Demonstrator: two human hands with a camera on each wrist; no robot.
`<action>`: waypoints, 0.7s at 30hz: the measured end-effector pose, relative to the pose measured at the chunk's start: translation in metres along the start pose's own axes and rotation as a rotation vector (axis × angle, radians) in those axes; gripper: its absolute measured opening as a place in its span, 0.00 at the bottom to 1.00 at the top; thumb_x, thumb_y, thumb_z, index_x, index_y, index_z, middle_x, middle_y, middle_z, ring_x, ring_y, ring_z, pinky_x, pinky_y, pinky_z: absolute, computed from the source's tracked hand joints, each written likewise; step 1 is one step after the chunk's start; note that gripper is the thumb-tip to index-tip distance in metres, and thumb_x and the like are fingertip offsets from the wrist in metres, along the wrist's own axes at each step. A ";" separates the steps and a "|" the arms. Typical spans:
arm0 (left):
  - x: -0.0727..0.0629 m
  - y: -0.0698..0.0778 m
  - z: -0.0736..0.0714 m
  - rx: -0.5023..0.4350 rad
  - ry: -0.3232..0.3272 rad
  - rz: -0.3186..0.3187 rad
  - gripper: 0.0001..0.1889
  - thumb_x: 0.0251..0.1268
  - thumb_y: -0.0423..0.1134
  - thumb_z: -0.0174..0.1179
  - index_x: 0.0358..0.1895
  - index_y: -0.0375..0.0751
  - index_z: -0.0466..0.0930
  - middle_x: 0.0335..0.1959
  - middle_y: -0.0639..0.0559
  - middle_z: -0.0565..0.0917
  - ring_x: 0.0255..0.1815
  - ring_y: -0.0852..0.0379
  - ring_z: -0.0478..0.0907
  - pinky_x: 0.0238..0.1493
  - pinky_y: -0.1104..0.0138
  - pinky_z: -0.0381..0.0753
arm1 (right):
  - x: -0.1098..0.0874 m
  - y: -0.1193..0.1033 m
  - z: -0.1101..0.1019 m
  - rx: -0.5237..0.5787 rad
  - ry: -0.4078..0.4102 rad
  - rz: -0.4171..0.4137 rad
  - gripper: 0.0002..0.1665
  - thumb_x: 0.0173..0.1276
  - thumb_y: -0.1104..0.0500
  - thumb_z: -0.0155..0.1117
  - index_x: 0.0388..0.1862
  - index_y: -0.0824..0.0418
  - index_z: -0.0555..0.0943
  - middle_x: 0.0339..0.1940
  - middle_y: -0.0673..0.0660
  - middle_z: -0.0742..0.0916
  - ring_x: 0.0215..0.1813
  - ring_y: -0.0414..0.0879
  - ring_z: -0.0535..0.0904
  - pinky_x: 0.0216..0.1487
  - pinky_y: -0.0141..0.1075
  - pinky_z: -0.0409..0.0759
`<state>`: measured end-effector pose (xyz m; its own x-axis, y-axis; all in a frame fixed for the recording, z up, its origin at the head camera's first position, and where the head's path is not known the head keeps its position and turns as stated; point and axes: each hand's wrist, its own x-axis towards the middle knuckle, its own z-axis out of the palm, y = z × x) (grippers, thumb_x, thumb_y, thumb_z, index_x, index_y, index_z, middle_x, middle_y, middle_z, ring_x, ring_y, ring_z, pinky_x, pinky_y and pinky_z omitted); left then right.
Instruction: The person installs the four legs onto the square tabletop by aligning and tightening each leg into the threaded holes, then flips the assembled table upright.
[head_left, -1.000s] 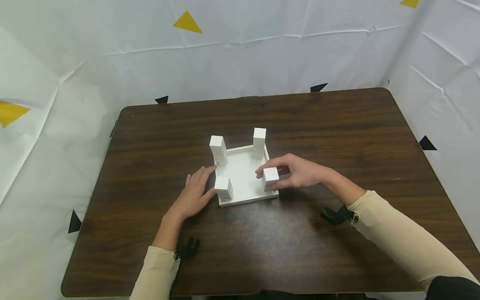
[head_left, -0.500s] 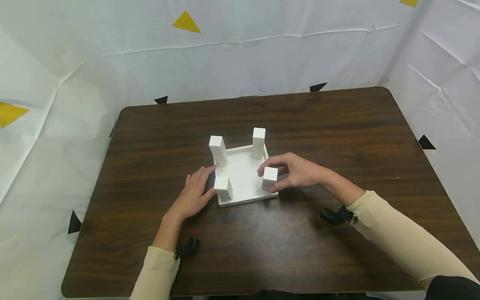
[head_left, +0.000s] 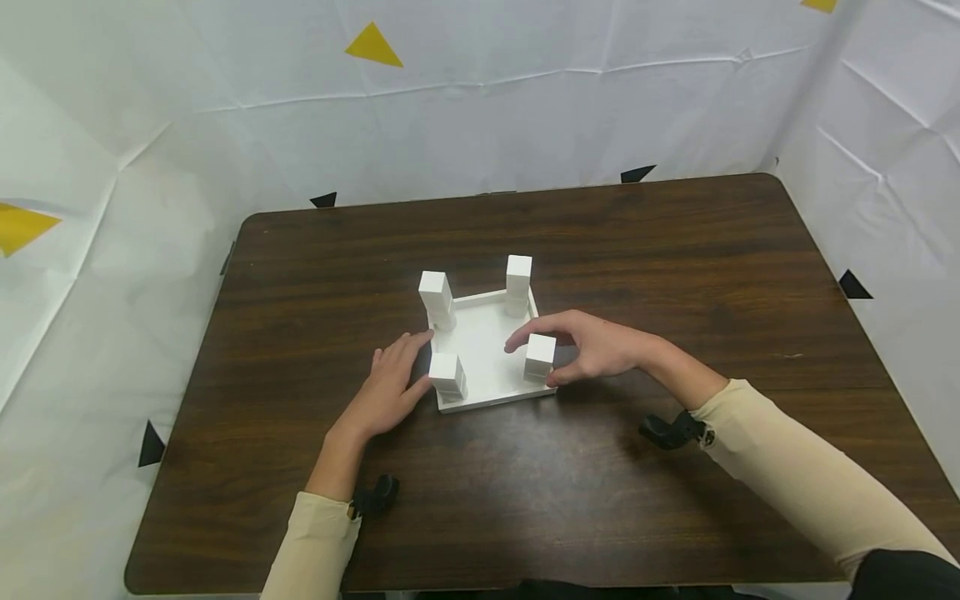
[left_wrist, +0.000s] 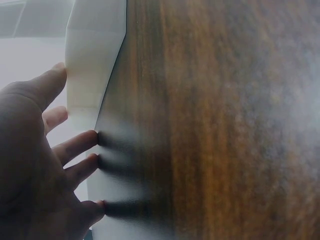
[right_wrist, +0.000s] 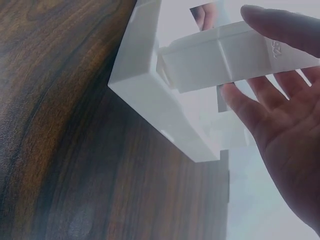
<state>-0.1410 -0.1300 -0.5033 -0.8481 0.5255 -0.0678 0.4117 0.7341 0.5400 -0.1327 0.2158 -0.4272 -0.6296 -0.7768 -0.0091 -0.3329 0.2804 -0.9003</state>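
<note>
A white square tray (head_left: 487, 342) with a low rim lies on the table, one upright post at each corner. My left hand (head_left: 384, 393) rests at its left side, fingers nearly straight; in the left wrist view the fingertips (left_wrist: 95, 136) meet the dark tabletop and the thumb reaches the white piece. My right hand (head_left: 603, 346) is spread around the front right post (head_left: 540, 357), with the index finger held away and the thumb close by its near side. In the right wrist view that post (right_wrist: 215, 57) stands in the tray's corner between thumb and fingers.
The front left post (head_left: 447, 377), back left post (head_left: 437, 298) and back right post (head_left: 517, 283) stand upright. Dark wood tabletop (head_left: 675, 267) surrounds the tray. White sheeting (head_left: 480, 133) with yellow and black triangles hangs behind and at the sides.
The fingers of my right hand first drew in slightly around the front right post, then spread wider, the index finger moving left. My left hand and the tray have stayed put.
</note>
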 end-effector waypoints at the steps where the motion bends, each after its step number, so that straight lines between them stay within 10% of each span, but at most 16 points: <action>1: 0.000 0.000 0.000 -0.001 -0.001 0.000 0.34 0.73 0.46 0.54 0.78 0.53 0.51 0.77 0.46 0.55 0.79 0.46 0.45 0.72 0.39 0.38 | 0.000 0.000 0.000 0.004 -0.005 0.004 0.33 0.57 0.72 0.71 0.62 0.56 0.77 0.60 0.53 0.81 0.65 0.44 0.72 0.66 0.44 0.69; 21: 0.001 0.001 0.000 0.001 -0.009 -0.013 0.34 0.73 0.46 0.54 0.78 0.53 0.50 0.78 0.47 0.55 0.79 0.47 0.44 0.72 0.39 0.38 | 0.002 0.003 0.001 0.018 0.101 0.077 0.25 0.52 0.63 0.80 0.49 0.55 0.82 0.49 0.53 0.83 0.49 0.50 0.77 0.58 0.47 0.77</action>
<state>-0.1418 -0.1287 -0.5026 -0.8503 0.5198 -0.0825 0.4009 0.7412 0.5385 -0.1338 0.2146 -0.4304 -0.7205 -0.6925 -0.0353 -0.2689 0.3260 -0.9063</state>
